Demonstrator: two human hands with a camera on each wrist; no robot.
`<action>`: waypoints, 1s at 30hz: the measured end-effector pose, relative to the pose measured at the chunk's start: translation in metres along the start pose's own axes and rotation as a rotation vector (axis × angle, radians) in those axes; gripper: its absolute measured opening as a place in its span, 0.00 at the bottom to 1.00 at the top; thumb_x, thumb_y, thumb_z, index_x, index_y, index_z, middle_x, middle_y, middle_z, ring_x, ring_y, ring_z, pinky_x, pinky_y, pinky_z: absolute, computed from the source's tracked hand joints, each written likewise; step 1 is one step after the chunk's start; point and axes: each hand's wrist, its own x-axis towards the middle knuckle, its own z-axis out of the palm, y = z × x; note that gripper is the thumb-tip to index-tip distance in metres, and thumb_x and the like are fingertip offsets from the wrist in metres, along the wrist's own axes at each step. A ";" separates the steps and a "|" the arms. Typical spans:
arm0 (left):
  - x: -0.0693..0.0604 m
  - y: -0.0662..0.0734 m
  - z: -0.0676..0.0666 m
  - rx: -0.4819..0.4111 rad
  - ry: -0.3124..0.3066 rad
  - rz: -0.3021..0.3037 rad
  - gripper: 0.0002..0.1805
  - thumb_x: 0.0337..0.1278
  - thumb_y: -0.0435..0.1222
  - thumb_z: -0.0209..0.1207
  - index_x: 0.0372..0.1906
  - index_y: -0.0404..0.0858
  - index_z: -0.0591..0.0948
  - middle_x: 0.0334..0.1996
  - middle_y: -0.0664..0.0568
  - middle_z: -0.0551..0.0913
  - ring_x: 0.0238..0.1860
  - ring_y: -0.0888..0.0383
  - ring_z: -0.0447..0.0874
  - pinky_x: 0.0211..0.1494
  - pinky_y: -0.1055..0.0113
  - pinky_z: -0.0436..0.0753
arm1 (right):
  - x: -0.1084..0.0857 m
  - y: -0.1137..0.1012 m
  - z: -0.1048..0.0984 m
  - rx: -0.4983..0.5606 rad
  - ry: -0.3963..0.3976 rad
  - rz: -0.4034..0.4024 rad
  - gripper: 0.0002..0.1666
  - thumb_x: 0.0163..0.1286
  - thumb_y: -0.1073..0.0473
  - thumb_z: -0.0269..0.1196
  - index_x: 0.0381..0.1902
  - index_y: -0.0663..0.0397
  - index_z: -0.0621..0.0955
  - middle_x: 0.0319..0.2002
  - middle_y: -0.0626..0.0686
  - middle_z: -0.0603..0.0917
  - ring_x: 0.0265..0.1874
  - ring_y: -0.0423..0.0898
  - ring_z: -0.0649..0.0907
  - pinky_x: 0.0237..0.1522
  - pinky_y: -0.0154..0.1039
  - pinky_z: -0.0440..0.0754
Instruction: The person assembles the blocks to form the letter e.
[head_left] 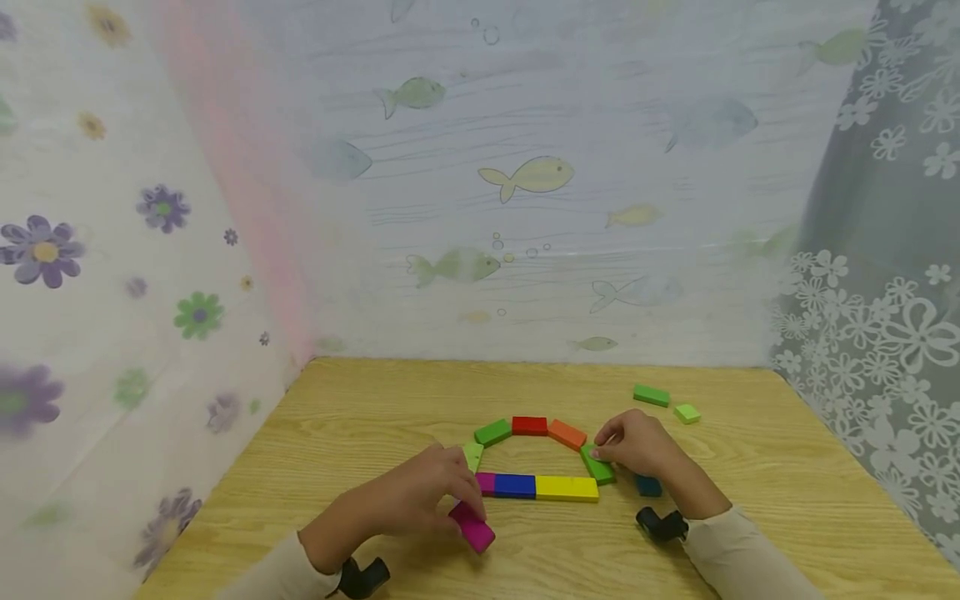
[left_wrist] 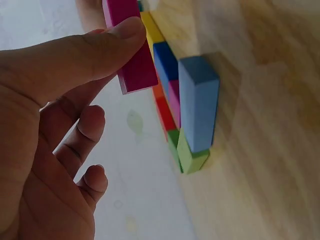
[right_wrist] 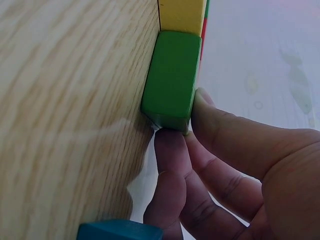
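My left hand (head_left: 423, 492) pinches a magenta block (head_left: 472, 527) between thumb and fingers, tilted and raised off the table, just in front of an arch of coloured blocks. The fingers of my right hand (head_left: 641, 446) grip a green block (head_left: 597, 464) at the arch's right end; it lies against the yellow block (head_left: 567, 488). Along the base run yellow, a blue block (head_left: 515, 486) and a second magenta block (head_left: 487, 483). The curve holds an orange block (head_left: 567, 434), a red block (head_left: 529, 426), another green block (head_left: 492, 432) and a light green block (head_left: 472, 456).
In the left wrist view a light blue block (left_wrist: 198, 102) stands beside the light green one; my left hand hides it from the head view. A teal block (head_left: 648, 486) lies under my right wrist. Farther back right are a green block (head_left: 651, 395) and a small lime block (head_left: 687, 413).
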 end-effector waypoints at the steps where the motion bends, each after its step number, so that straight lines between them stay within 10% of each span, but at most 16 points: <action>1: 0.000 0.001 0.003 -0.007 -0.006 0.005 0.14 0.53 0.41 0.77 0.42 0.63 0.89 0.41 0.80 0.85 0.44 0.71 0.70 0.48 0.71 0.67 | 0.000 0.000 0.000 0.000 -0.001 0.002 0.11 0.63 0.54 0.76 0.39 0.53 0.89 0.32 0.48 0.86 0.30 0.44 0.81 0.32 0.40 0.80; 30: 0.006 0.004 0.021 -0.052 -0.108 -0.068 0.18 0.44 0.39 0.79 0.38 0.62 0.85 0.38 0.75 0.79 0.42 0.71 0.72 0.44 0.75 0.67 | 0.000 0.000 -0.001 -0.004 -0.007 0.011 0.11 0.63 0.53 0.76 0.40 0.52 0.89 0.34 0.48 0.86 0.32 0.44 0.82 0.33 0.41 0.80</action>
